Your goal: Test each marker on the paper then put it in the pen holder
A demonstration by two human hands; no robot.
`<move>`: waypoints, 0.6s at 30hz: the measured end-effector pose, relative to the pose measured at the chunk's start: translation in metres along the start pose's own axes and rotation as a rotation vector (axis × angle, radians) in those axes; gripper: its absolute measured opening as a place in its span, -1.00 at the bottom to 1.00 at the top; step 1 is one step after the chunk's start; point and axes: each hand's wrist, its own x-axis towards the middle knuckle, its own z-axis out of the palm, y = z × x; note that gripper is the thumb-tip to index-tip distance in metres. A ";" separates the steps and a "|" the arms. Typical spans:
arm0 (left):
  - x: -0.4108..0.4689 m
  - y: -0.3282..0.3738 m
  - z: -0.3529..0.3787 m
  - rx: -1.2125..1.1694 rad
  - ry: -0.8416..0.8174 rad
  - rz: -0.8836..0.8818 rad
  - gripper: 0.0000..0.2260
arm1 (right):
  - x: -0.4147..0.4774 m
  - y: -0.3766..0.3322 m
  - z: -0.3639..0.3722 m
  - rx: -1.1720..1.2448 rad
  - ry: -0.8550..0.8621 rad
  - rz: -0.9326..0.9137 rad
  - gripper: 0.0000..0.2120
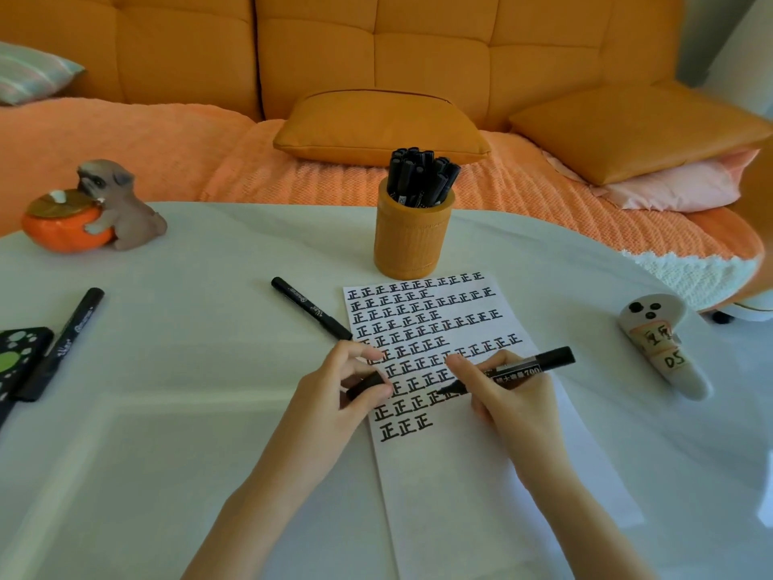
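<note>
Far left, a spare marker [62,341] lay on the table [200,412]. A second marker [311,308] lay by the left edge of the paper [451,496]. Your left hand [347,383] pinched a black cap [366,385]. Your right hand [510,399] gripped the uncapped marker [523,367], tip on the paper. The pen holder [412,240] stood just behind the sheet.

Single head cam, wide-angle, above the near edge of the counter [167,370], pitched forward and down. Close range: left hand [334,391] and right hand [514,395] sit low-centre. Sofa [376,56] shows past the far edge.
</note>
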 end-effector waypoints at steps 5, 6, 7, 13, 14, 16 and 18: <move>0.001 -0.003 0.003 0.005 0.010 -0.015 -0.87 | -0.003 0.004 0.001 -0.055 0.059 -0.024 -0.66; 0.001 -0.003 0.003 0.003 0.011 -0.019 -0.87 | -0.005 0.006 0.002 -0.057 0.058 -0.027 -0.67; 0.001 -0.003 0.003 0.001 0.014 -0.022 -0.87 | -0.006 0.006 0.003 -0.060 0.056 -0.030 -0.68; 0.001 -0.005 0.003 0.037 0.021 -0.023 -0.89 | -0.010 0.007 0.008 -0.043 0.070 -0.048 -0.69; 0.001 -0.005 0.003 0.044 0.020 -0.023 -0.89 | -0.010 0.007 0.009 -0.042 0.073 -0.051 -0.69; 0.001 -0.004 0.003 0.045 0.020 -0.026 -0.89 | -0.010 0.008 0.010 -0.045 0.077 -0.051 -0.69; 0.001 -0.004 0.003 0.037 0.017 -0.033 -0.89 | -0.010 0.008 0.010 -0.053 0.077 -0.046 -0.69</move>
